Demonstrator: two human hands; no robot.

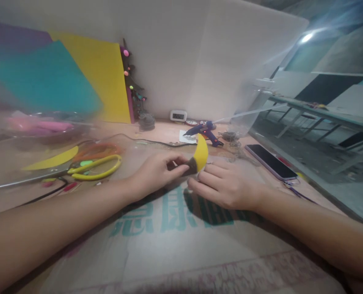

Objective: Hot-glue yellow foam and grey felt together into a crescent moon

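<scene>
Blur smears the left side. My left hand pinches an upright yellow crescent by its dark tip; my right hand lies flat, unclenched, beside it.

Single head view, worn by the person and facing forward and down over the tabletop at close range. Both forearms enter from the lower corners. The left hand and right hand meet at a yellow piece at frame centre. A white wall fills the upper middle. Margins are blurred, most strongly at the left.
</scene>
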